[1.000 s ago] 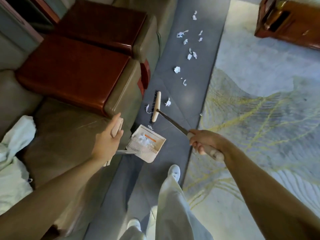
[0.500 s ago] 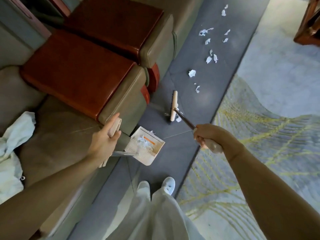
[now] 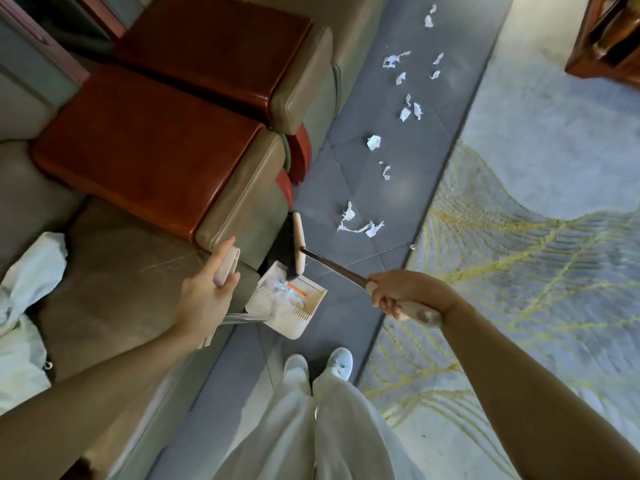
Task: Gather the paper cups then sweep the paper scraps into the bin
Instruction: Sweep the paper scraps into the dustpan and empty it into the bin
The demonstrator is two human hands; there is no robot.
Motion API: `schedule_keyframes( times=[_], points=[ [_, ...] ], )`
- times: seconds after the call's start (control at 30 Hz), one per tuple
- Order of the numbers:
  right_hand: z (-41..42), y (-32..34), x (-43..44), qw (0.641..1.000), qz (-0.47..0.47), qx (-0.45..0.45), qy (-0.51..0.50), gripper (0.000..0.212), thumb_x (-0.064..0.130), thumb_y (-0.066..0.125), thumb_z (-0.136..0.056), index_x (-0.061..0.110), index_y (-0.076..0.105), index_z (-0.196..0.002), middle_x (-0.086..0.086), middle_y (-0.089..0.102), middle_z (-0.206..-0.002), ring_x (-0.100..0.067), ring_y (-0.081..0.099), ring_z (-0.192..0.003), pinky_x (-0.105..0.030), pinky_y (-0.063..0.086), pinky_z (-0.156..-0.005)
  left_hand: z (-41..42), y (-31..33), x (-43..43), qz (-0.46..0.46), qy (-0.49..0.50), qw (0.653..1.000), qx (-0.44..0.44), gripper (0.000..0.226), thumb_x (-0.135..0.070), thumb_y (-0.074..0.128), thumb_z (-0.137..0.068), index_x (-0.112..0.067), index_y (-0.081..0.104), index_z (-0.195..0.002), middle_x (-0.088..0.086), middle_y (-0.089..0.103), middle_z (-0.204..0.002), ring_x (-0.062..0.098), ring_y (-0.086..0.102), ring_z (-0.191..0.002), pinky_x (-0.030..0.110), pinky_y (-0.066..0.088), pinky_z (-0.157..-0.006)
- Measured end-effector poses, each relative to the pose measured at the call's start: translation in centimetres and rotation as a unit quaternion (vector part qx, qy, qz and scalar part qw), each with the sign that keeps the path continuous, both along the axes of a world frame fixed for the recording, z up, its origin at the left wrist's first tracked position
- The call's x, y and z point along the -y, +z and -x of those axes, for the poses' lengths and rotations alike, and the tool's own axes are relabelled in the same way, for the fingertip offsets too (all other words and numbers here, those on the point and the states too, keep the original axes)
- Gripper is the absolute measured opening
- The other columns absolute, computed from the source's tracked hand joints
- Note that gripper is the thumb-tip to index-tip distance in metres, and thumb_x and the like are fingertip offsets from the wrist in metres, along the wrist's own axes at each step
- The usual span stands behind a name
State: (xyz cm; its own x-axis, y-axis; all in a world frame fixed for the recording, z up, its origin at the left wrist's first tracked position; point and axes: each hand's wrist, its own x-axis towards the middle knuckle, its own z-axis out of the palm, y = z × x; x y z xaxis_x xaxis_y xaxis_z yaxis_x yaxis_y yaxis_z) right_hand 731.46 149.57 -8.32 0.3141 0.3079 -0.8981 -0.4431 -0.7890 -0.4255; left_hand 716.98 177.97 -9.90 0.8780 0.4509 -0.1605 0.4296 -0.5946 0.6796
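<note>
Grey tiled floor (image 3: 332,334) between a sofa (image 3: 138,271) and a patterned rug (image 3: 519,237): a person sweeps up torn paper. The left hand (image 3: 207,292) grips the upright handle of a dustpan (image 3: 287,303), which sits between the hands and already holds some paper. The right hand (image 3: 405,294) is clamped on the broom's handle. Within the last second the broom head (image 3: 298,242) has swung from the open floor to the pan's mouth, just ahead of the left hand. A cluster of scraps (image 3: 360,226) that lay at the bristles half a second ago now lies behind it, ahead of the right hand. That stroke seems to have missed them. More scraps (image 3: 405,112) trail well beyond both hands, so sweeping looks far from done. No cups or bin show.
</note>
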Motion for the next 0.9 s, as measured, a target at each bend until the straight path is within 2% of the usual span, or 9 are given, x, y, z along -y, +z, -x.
schedule_keyframes(
  times=[0.1, 0.2, 0.3, 0.37, 0.47, 0.57, 0.67, 0.77, 0.9],
  points=[
    [0.0, 0.1, 0.2, 0.998, 0.038, 0.037, 0.039, 0.016, -0.006, 0.050, -0.082, 0.003, 0.057, -0.092, -0.002, 0.044, -0.041, -0.012, 0.038, -0.034, -0.018, 0.031, -0.036, 0.9, -0.1, -0.6, 0.008, 0.005, 1.000, -0.003, 0.052, -0.020, 0.059, -0.095, -0.035, 0.043, -0.142, 0.008, 0.071, -0.088, 0.011, 0.061, -0.062, 0.024, 0.045, -0.062],
    [-0.4, 1.0, 0.5, 0.990, 0.080, 0.084, 0.083, 0.015, -0.006, 0.050, -0.081, -0.001, 0.057, -0.093, -0.006, 0.047, -0.050, -0.018, 0.042, -0.041, -0.023, 0.036, -0.041, 1.5, -0.4, -1.3, 0.051, 0.015, 0.999, 0.002, 0.053, -0.020, 0.058, -0.095, -0.036, 0.042, -0.143, -0.008, 0.041, -0.046, 0.006, 0.040, -0.038, 0.012, 0.033, -0.042],
    [-0.6, 1.8, 0.2, 0.980, 0.110, 0.127, 0.103, 0.019, -0.010, 0.047, -0.081, 0.000, 0.054, -0.096, -0.010, 0.051, -0.056, -0.022, 0.047, -0.046, -0.025, 0.038, -0.045, 0.7, -0.3, -1.1, 0.066, 0.004, 0.998, 0.013, 0.055, -0.018, 0.059, -0.095, -0.044, 0.041, -0.140, -0.015, 0.054, -0.062, 0.003, 0.048, -0.047, 0.014, 0.039, -0.052],
    [-1.2, 2.1, 0.9, 0.980, 0.115, 0.140, 0.083, 0.033, -0.012, 0.045, -0.083, -0.002, 0.054, -0.113, -0.012, 0.051, -0.058, -0.022, 0.047, -0.048, -0.028, 0.038, -0.046, -0.6, -0.5, -0.8, 0.079, 0.001, 0.997, 0.022, 0.055, -0.017, 0.059, -0.094, -0.043, 0.043, -0.139, -0.002, 0.068, -0.094, 0.005, 0.060, -0.067, 0.020, 0.046, -0.070],
    [-3.4, 3.3, 3.4, 0.984, 0.106, 0.144, 0.001, 0.044, -0.010, 0.046, -0.085, 0.001, 0.051, -0.127, -0.010, 0.049, -0.056, -0.020, 0.044, -0.046, -0.027, 0.037, -0.043, -3.6, -0.8, 0.1, 0.075, -0.011, 0.997, 0.027, 0.055, -0.012, 0.060, -0.093, -0.036, 0.046, -0.140, -0.003, 0.061, -0.128, 0.012, 0.061, -0.103, 0.024, 0.045, -0.094],
    [-6.3, 3.3, 5.9, 0.975, 0.142, 0.170, -0.020, 0.044, -0.007, 0.047, -0.084, 0.009, 0.052, -0.125, -0.006, 0.050, -0.043, -0.017, 0.044, -0.037, -0.022, 0.037, -0.037, -7.0, -1.1, 1.4, 0.056, -0.035, 0.996, 0.055, 0.058, -0.008, 0.061, -0.091, -0.031, 0.046, -0.142, -0.007, 0.060, -0.121, 0.000, 0.057, -0.096, 0.000, 0.034, -0.087],
    [-9.5, 2.1, 6.4, 0.965, 0.175, 0.193, -0.005, 0.013, -0.001, 0.044, -0.087, 0.001, 0.054, -0.094, -0.007, 0.055, -0.048, -0.018, 0.049, -0.037, -0.020, 0.036, -0.035, -10.2, -1.2, 2.0, 0.023, -0.044, 0.998, 0.044, 0.056, -0.014, 0.060, -0.093, -0.037, 0.045, -0.141, -0.006, 0.065, -0.114, 0.021, 0.062, -0.089, 0.016, 0.042, -0.081],
    [-11.9, 0.6, 6.4, 0.962, 0.192, 0.194, 0.014, 0.020, 0.001, 0.041, -0.089, 0.007, 0.049, -0.071, -0.009, 0.056, -0.057, -0.017, 0.052, -0.039, -0.020, 0.036, -0.033, -12.1, -0.7, 2.1, 0.000, -0.026, 0.999, 0.048, 0.055, -0.019, 0.061, -0.093, -0.042, 0.043, -0.140, -0.016, 0.063, -0.110, 0.010, 0.062, -0.082, 0.019, 0.042, -0.076],
    [-14.4, -1.4, 6.9, 0.971, 0.194, 0.139, -0.002, 0.015, -0.002, 0.046, -0.088, 0.004, 0.050, -0.075, -0.008, 0.054, -0.057, -0.011, 0.049, -0.032, -0.018, 0.037, -0.035, -13.1, 0.3, 1.4, 0.034, -0.017, 0.999, 0.033, 0.050, -0.029, 0.057, -0.096, -0.060, 0.041, -0.132, -0.009, 0.065, -0.080, -0.002, 0.056, -0.057, 0.018, 0.045, -0.058]
  ],
)
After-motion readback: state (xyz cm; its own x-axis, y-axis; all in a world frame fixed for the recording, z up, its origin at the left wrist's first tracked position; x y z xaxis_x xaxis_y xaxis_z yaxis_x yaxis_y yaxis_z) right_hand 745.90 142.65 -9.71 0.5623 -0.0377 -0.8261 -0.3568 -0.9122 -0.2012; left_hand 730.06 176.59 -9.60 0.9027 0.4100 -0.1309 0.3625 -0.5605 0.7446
